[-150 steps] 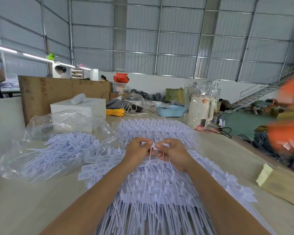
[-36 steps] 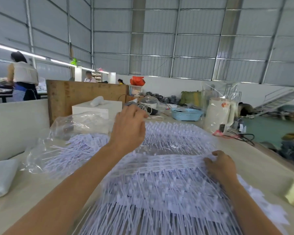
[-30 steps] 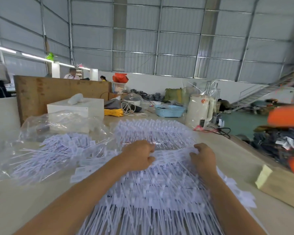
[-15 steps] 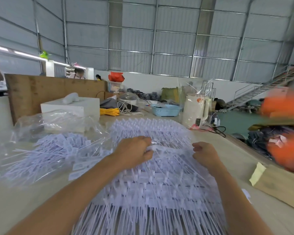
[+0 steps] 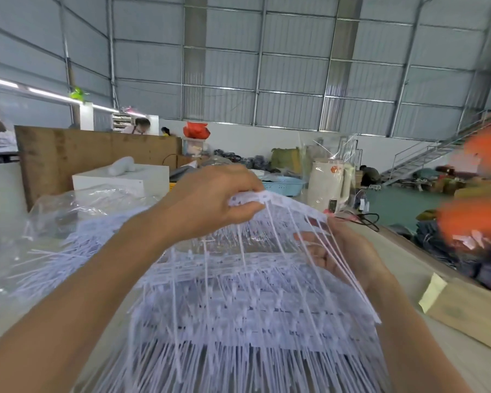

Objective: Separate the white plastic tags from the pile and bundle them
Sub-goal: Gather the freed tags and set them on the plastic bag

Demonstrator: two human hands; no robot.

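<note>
I am partway through separating: my left hand (image 5: 213,198) pinches one end of a strip of white plastic tags (image 5: 270,198), thumb below and fingers curled over the top, and holds it raised above the pile (image 5: 238,316). My right hand (image 5: 343,256) is lower and to the right, palm up, fingers loosely spread beneath the thin tails that hang from the strip; I cannot tell whether it truly grips any of them. The raised strip is a row of small flat white heads joined side by side, each with a long, thin, stiff tail, and the tails slant down and to the right like the teeth of a comb. Below, on the pale table (image 5: 425,285), the pile lies in overlapping rows of the same tags, tails pointing toward me. To the left, more tags sit inside a crumpled clear plastic bag (image 5: 68,219). As I judge it, the next move calls for lifting this strip clear so its tails slip free of the rows beneath without snagging, then gathering the tails together in my right hand to start a bundle
</note>
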